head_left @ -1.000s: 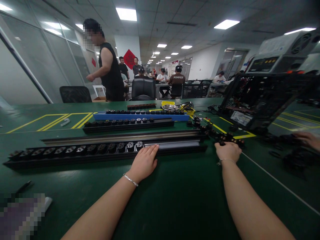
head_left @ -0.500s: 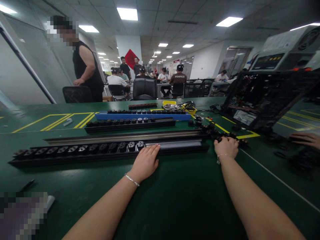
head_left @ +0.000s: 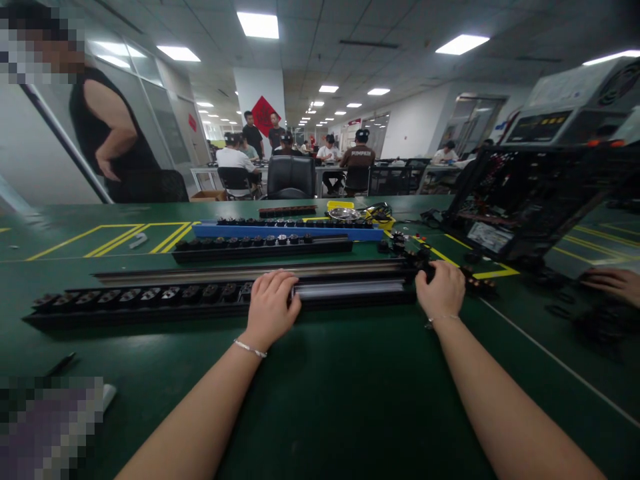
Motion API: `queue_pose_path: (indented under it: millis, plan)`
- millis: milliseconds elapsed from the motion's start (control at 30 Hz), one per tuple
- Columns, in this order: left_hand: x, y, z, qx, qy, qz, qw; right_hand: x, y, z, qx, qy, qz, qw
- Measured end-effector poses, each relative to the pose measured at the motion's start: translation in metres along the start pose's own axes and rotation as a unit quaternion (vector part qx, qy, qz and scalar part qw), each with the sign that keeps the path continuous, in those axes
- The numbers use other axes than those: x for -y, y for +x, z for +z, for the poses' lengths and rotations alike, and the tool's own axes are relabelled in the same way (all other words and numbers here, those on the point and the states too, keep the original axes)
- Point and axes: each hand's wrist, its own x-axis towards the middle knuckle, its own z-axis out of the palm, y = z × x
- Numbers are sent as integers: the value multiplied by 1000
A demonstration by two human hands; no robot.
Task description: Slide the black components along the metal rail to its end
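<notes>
A long black rail (head_left: 350, 303) lies across the green table, with a row of round black parts (head_left: 150, 293) in its left half. My left hand (head_left: 273, 300) rests over the rail at the right end of that row, its fingers curled down on the last parts. Past the rail's right end, my right hand (head_left: 441, 290) has its fingers bent around something small and dark beside a pile of black parts (head_left: 417, 257); what it holds is hidden. A second rail (head_left: 200, 272) runs just behind the first one.
Farther back are a shorter black rail (head_left: 260, 248), a blue rail (head_left: 300, 231) and a metal dish (head_left: 345, 214). An open computer case (head_left: 505, 200) stands at right, near another person's hand (head_left: 613, 283). A person (head_left: 107, 127) stands beyond the table at left.
My left hand has moved left along the rail. My right hand has shifted slightly left and up, off the pile's front. The person at left has moved farther left.
</notes>
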Motion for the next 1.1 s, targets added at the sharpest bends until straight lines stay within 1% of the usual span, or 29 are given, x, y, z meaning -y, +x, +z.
queue_pose_path:
  millis: [67,133,200,267,333,367,467,533,600,700,900,1100]
  plan:
    - [14,1,-1,-6,25,-39,999,27,-9,-2,27,33,-70,997]
    - [26,0,0,-2,45,-67,997,57,-22,-2,55,69,-142,986]
    - [33,0,2,6,53,-89,995,88,-38,1,89,109,-208,968]
    - [37,-1,3,22,52,-103,993,118,-54,5,130,149,-248,948]
    - [37,-1,4,33,49,-107,993,146,-67,9,176,180,-268,930]
    - [37,0,4,33,49,-106,993,159,-72,11,195,191,-267,924]
    - [37,1,3,25,51,-104,993,193,-85,18,239,204,-238,919]
    - [37,1,3,19,50,-103,993,210,-91,22,260,198,-227,917]
    - [37,1,3,14,48,-103,993,223,-95,24,270,183,-227,918]
    - [38,2,6,7,47,-110,993,233,-99,25,273,160,-204,927]
    - [37,4,11,1,49,-120,992,237,-101,25,269,149,-175,935]
    - [36,3,11,-8,46,-119,992,239,-104,28,243,156,-160,944]
